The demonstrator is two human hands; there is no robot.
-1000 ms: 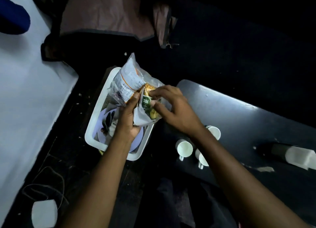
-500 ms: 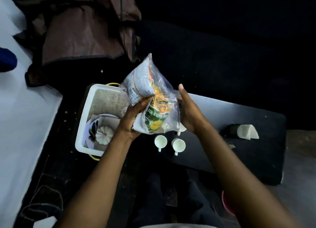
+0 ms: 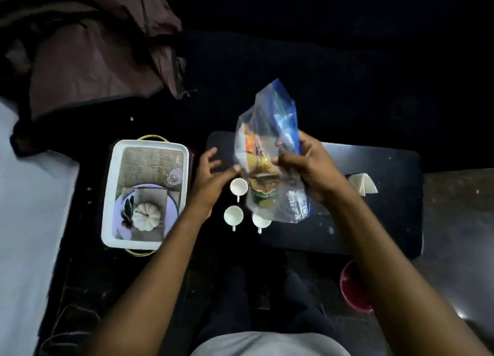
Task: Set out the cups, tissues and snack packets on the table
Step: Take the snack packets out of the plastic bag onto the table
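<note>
A clear plastic bag of snack packets (image 3: 270,152) with a blue edge hangs upright over the dark table (image 3: 374,222). My right hand (image 3: 307,168) grips its right side. My left hand (image 3: 211,174) is beside the bag's left edge, fingers spread, the thumb touching or nearly touching the plastic. Three small white cups (image 3: 238,186) (image 3: 233,214) (image 3: 260,221) stand on the table under and left of the bag; the third is partly covered by it. A folded white tissue (image 3: 363,183) stands on the table at the right.
A white tray (image 3: 112,195) with a printed pumpkin-and-plate picture sits on the dark floor left of the table. Brown cloth (image 3: 93,51) is heaped at the back left. A red bowl (image 3: 352,289) lies near the table's front right. A pale sheet (image 3: 24,235) covers the far left.
The bag has been carried right from above the tray to over the table and cups. My left hand has loosened from it; my right hand now holds it.
</note>
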